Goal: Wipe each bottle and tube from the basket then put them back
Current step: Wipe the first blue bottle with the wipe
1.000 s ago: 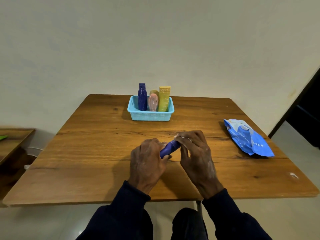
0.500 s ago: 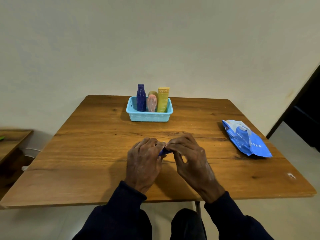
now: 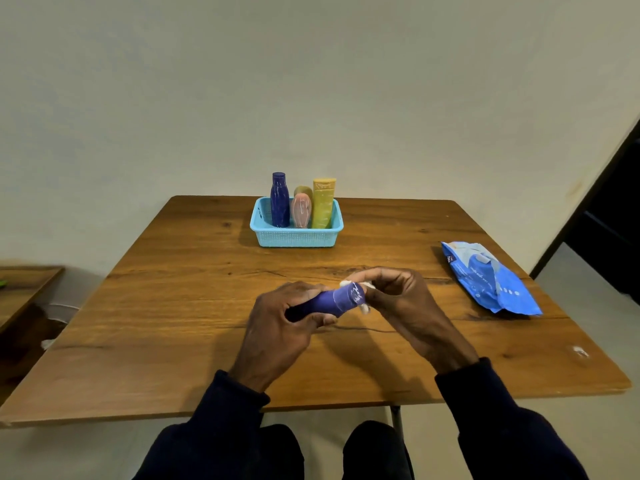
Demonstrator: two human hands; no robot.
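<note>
Over the bench (image 3: 180, 306), in front of the basket (image 3: 296, 233), my left hand (image 3: 277, 323) closes its grip on the purple tube (image 3: 334, 301), long axis pointing right toward my right hand (image 3: 398, 299), which pinches a white wipe (image 3: 363, 308) against its end.

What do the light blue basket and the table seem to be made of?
The basket looks like moulded plastic: even pale blue colour and fine mesh walls. The table looks like wood or wood-look laminate, with grain, knots and a soft sheen; which one cannot be told.
</note>
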